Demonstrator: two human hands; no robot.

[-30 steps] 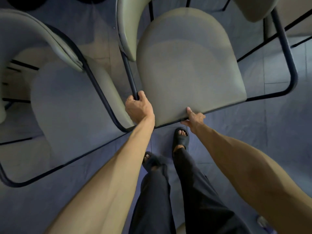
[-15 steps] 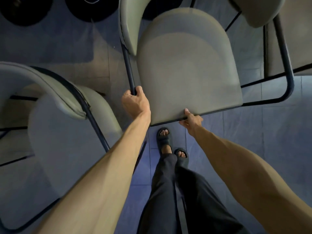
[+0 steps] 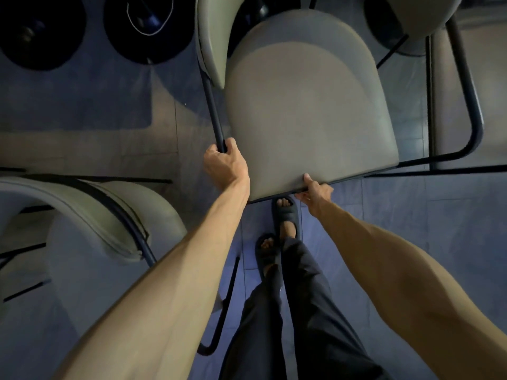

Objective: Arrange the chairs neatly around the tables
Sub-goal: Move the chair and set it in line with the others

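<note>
A chair (image 3: 307,105) with a pale grey-beige padded seat, rounded at the far end and straight at the near edge, fills the middle of the view from above, carried on a dark tubular metal frame (image 3: 476,127) that loops round its right side. Its matching curved backrest (image 3: 212,39) stands at the upper left. The left hand (image 3: 225,163) is clenched around the frame tube beside the seat's left corner; the right hand (image 3: 315,189) grips the seat's near edge, thumb on top. Below, two feet in dark sandals (image 3: 285,215) stand on the bluish tiled floor (image 3: 411,209). A second chair (image 3: 90,215) of the same kind sits at lower left, near the left forearm.
</note>
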